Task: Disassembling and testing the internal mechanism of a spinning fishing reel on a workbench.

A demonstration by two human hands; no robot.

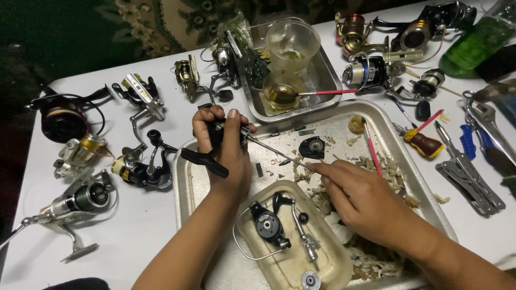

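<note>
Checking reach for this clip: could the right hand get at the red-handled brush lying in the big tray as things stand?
Probably yes. The red-handled brush lies bare in the big tray, just beyond the right hand, with nothing over it. But that hand's grip is taken by a thin tool aimed at the reel part in the left hand.

white tabletop (145, 225), shiny silver metal tray (185, 177), black fishing reel body (217, 134) with a black handle, cream plastic tub (333, 263), red-and-yellow handled screwdriver (422, 142), pink-handled brush (371, 147), blue-handled pliers (468, 142), green translucent bottle (475, 43), gold-and-black spinning reel (134, 169), amber oil in a clear cup (282, 91)
</note>
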